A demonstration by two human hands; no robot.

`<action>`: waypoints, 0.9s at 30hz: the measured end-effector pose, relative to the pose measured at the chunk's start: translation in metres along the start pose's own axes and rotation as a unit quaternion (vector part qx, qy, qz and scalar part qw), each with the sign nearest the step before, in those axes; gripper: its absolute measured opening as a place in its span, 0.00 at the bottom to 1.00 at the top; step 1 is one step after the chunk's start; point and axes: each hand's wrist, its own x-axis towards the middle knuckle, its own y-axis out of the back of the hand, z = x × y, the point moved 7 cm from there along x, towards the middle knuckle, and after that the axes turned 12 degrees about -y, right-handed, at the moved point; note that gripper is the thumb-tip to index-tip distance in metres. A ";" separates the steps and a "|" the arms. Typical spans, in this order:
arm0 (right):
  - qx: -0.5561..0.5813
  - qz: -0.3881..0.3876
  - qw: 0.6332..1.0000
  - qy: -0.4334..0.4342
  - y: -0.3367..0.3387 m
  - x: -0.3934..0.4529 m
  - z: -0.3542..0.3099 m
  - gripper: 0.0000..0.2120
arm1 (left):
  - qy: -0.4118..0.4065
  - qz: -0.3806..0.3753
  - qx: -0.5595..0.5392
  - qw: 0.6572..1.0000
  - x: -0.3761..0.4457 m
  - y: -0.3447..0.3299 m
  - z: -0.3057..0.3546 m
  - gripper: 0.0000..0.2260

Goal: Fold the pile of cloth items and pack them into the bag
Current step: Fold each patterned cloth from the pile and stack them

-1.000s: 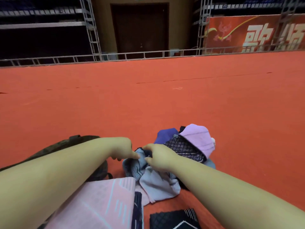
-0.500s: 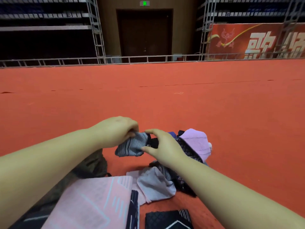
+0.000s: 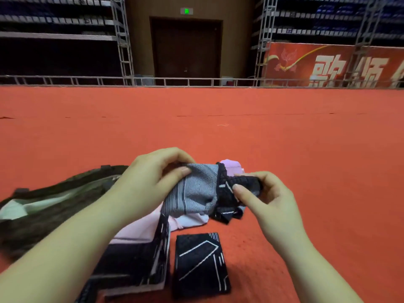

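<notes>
My left hand pinches the left end of a grey striped cloth, lifted above the floor. At the cloth's dark patterned end my right hand grips it between thumb and fingers. Behind and below it lies the rest of the pile: a lilac piece and a pale lavender piece. A dark olive bag lies open on the left, with light lining showing. A folded black cloth with white lines lies on the carpet near me. Beside it sits a folded pink and black stack.
Red carpet stretches all around. A metal rail edges it at the back, with a dark door, scaffolding and a red banner beyond.
Both hands have lifted the grey striped cloth off the pile and drawn it up towards me. My right hand has shifted its grip to the dark end.
</notes>
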 end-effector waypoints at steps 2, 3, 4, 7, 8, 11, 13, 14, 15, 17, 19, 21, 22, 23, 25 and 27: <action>0.003 0.018 1.000 0.013 0.010 -0.024 -0.005 0.09 | 0.033 0.008 -0.036 0.999 -0.022 -0.013 0.013 0.03; -0.001 0.025 1.000 0.019 0.013 -0.035 -0.006 0.07 | 0.051 0.001 -0.046 0.998 -0.034 -0.023 0.018 0.03; -0.011 0.031 0.999 0.022 0.016 -0.045 -0.006 0.05 | 0.069 -0.008 -0.060 0.996 -0.046 -0.034 0.021 0.03; -0.063 0.032 0.997 0.015 0.020 -0.069 -0.001 0.02 | 0.146 -0.025 -0.129 0.981 -0.077 -0.067 0.030 0.08; -0.082 0.026 0.996 0.012 0.020 -0.077 0.001 0.03 | 0.172 -0.022 -0.160 0.972 -0.084 -0.078 0.033 0.08; -0.106 0.017 0.994 0.012 0.017 -0.098 0.003 0.03 | 0.224 -0.015 -0.220 0.949 -0.100 -0.108 0.044 0.09; -0.110 0.024 0.993 0.016 0.017 -0.109 0.004 0.02 | 0.242 -0.012 -0.219 0.945 -0.108 -0.124 0.050 0.17; -0.112 0.033 0.993 0.016 0.018 -0.113 0.004 0.02 | 0.242 -0.010 -0.215 0.946 -0.112 -0.130 0.052 0.20; -0.113 0.044 0.993 0.012 0.021 -0.116 0.004 0.03 | 0.235 -0.006 -0.208 0.950 -0.114 -0.134 0.055 0.22; -0.110 0.066 0.992 0.001 0.026 -0.119 0.005 0.04 | 0.220 0.015 -0.189 0.957 -0.118 -0.136 0.059 0.23; -0.092 0.088 0.992 -0.006 0.031 -0.121 0.006 0.04 | 0.219 0.050 -0.179 0.958 -0.121 -0.134 0.057 0.23; -0.060 0.116 0.991 -0.025 0.036 -0.122 0.011 0.07 | 0.223 0.084 -0.181 0.954 -0.124 -0.132 0.051 0.23; -0.041 0.128 0.990 -0.043 0.038 -0.122 0.016 0.07 | 0.230 0.095 -0.178 0.952 -0.126 -0.131 0.047 0.22; -0.019 0.138 0.988 -0.065 0.040 -0.121 0.023 0.07 | 0.237 0.104 -0.176 0.950 -0.129 -0.130 0.043 0.20; 0.033 0.157 0.981 -0.111 0.041 -0.121 0.039 0.07 | 0.259 0.127 -0.173 0.942 -0.139 -0.127 0.032 0.16; 0.075 0.182 0.970 -0.144 0.044 -0.121 0.051 0.07 | 0.287 0.149 -0.166 0.931 -0.152 -0.125 0.021 0.15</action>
